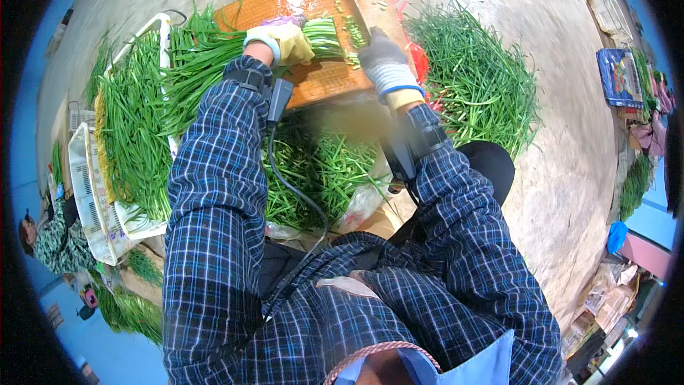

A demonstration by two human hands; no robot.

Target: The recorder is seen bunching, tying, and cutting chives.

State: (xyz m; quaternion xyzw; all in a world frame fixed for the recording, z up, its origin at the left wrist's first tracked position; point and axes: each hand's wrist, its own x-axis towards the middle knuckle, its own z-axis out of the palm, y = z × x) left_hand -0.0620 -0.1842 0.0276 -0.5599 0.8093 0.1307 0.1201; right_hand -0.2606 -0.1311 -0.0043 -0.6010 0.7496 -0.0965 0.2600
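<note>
Pale floor [570,185] around orange-brown board [324,93]. Head view: gloved left hand [291,43], fingers grasping green stalks [326,34] lying on board. Gloved right hand [386,64] clenched on knife [355,0], blade beside cut pieces [353,31]. Heaped greens [474,75] right of board.

Chopping board and concrete floor with their loads

The orange-brown chopping board [324,84], with a bright glare near its far edge, bears a bundle of chive-like greens [325,37], stem ends pointing right and leaves trailing past the board's left edge. Short cut stem pieces [350,27] lie scattered just beyond those ends. On the pale, blotched concrete floor [570,171], to the right of the board, spreads a loose heap of thin greens [477,78], with red plastic [418,62] showing at its near-board side.
</note>
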